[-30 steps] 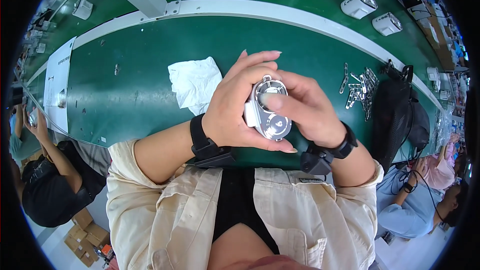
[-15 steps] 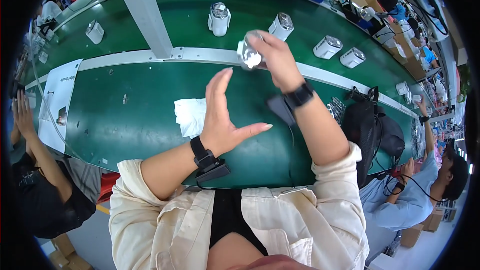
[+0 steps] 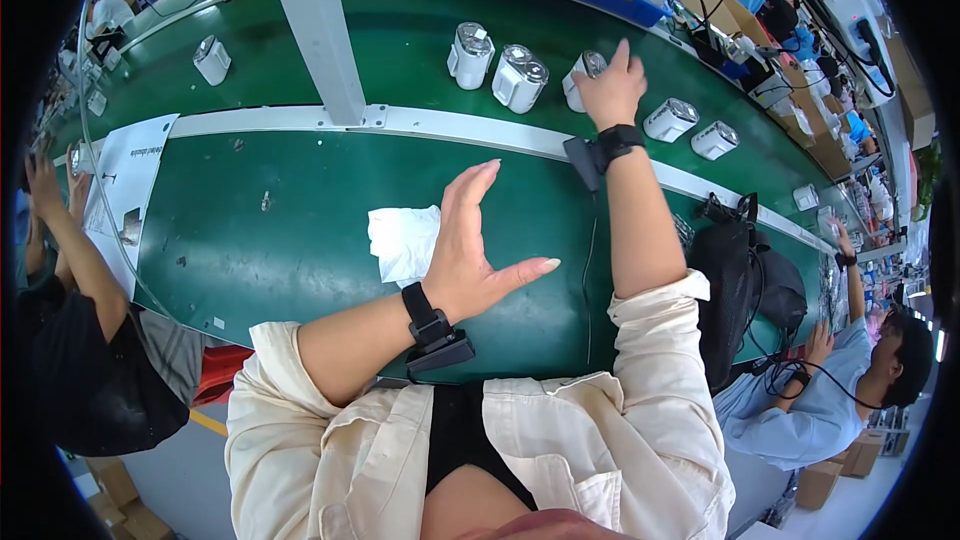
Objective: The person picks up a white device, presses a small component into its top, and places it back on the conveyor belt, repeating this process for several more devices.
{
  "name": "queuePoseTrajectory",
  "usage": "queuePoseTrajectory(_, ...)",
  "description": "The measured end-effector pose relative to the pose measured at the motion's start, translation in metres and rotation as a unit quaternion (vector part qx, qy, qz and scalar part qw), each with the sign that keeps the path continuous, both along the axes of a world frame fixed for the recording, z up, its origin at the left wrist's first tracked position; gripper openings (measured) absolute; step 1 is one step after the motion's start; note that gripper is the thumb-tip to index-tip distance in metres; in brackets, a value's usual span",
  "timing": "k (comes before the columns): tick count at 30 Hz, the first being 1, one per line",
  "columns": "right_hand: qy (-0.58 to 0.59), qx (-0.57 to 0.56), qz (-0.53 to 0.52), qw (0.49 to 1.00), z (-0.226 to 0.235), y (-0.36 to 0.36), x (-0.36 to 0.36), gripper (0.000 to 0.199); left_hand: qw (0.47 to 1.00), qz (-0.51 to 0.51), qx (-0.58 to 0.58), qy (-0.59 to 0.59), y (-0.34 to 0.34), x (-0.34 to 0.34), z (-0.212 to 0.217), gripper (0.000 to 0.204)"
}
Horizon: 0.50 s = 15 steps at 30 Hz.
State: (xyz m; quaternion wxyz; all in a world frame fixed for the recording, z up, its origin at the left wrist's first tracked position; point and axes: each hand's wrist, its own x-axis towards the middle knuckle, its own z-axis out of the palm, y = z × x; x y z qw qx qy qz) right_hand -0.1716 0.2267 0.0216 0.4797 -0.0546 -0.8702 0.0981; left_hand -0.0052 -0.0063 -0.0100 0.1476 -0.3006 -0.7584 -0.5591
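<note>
My right hand (image 3: 612, 92) is stretched over the far green strip, fingers apart and slightly blurred. It is at a white housing with a shiny rounded top (image 3: 583, 80), partly covered by the hand; I cannot tell whether they touch. Just left of it stands a similar white housing (image 3: 519, 82), with another white housing (image 3: 469, 60) beyond that. My left hand (image 3: 465, 252) hovers open and empty over the near green bench (image 3: 250, 240), thumb spread from the fingers. Beside it lies a crumpled white cloth or tissue (image 3: 402, 240).
A white rail (image 3: 450, 123) and upright post (image 3: 318, 30) divide the bench from the far strip. More white housings (image 3: 671, 120) stand rightward. A black bag (image 3: 722, 280) lies at right, a printed sheet (image 3: 130, 185) at left. People work on both sides.
My right hand has let go of the white housing, which now stands on the far strip, and has moved right to another. My left hand keeps its open pose. The view has shifted slightly.
</note>
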Motion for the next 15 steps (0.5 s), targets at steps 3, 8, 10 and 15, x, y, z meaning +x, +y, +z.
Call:
queuePoseTrajectory(3,-0.178,-0.235,0.04,0.955,-0.014,0.045,-0.002,0.048,1.0,-0.009,0.0,-0.005,0.005,0.0,-0.002,0.105)
queuePoseTrajectory(8,-0.398,-0.303,0.312,0.807,0.048,0.037,0.08,0.053,0.997,-0.021,0.018,-0.07,0.001,0.002,0.0,0.111)
queuePoseTrajectory(10,-0.477,-0.307,0.444,0.693,0.074,0.009,0.127,0.052,0.993,-0.035,0.029,-0.11,0.001,0.004,0.001,0.112)
queuePoseTrajectory(15,-0.498,-0.263,0.558,0.61,0.07,-0.035,0.19,0.058,0.962,-0.193,0.084,-0.176,0.004,0.011,0.007,0.115)
